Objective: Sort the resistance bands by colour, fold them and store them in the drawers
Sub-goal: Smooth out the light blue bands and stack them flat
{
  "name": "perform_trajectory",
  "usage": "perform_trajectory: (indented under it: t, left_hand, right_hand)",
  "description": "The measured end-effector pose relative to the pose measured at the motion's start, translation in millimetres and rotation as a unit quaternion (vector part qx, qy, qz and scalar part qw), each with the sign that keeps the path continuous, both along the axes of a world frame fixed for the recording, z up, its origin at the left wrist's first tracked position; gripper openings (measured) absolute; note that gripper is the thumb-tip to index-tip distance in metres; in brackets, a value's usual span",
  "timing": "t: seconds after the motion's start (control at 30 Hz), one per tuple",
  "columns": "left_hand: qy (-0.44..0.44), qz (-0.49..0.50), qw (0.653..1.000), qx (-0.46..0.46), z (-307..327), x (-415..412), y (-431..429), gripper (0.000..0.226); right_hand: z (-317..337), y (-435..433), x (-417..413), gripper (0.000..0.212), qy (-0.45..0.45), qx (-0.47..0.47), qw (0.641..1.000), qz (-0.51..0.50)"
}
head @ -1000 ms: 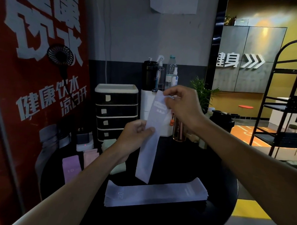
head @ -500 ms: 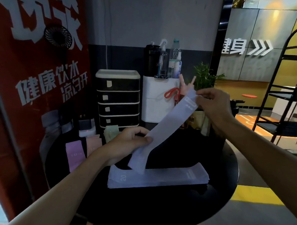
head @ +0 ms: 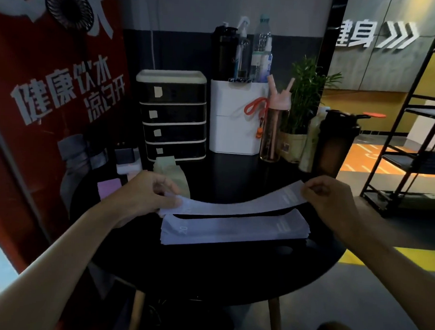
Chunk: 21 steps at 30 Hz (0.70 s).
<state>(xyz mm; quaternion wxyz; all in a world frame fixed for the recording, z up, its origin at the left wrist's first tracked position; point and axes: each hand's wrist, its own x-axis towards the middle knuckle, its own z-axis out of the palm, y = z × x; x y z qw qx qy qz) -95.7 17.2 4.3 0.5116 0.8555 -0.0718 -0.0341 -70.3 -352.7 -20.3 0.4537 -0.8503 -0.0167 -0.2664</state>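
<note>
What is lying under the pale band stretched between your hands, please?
A flat stack of pale bands lies on the black table just under the held band, the top one marked 20. How many it holds and what lies beneath it are hidden.

The drawers are a black unit of four with a pale top. All four are closed, and each front has a small paper label. Folded green bands lie just in front of it. A purple band lies flat to the front-left. Further in front, the held band, pale lilac, spans level between the left hand and right hand, each pinching one end. Nearer still lies the stack of flat lilac bands, unfolded, with "20" printed at its left end.
</note>
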Motion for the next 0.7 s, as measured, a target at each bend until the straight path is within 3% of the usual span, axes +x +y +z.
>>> perform_trajectory:
  t: [0.1, 0.37, 0.7]
  left_hand:
    - [-0.025, 0.023, 0.999, 0.043, -7, 1, -1, 0.015]
    - [-0.066, 0.049, 0.989, 0.127, -23, 4, -5, 0.009]
    - [-0.082, 0.035, 0.983, 0.158, -36, 0, 2, 0.013]
  right_hand:
    - [-14, -1, -8, 0.009, 0.015, -0.032, 0.999, 0.004]
    - [-35, -4, -15, 0.016, 0.016, -0.062, 0.996, 0.069]
    - [-42, -4, -16, 0.021, -0.02, -0.149, 0.987, 0.061]
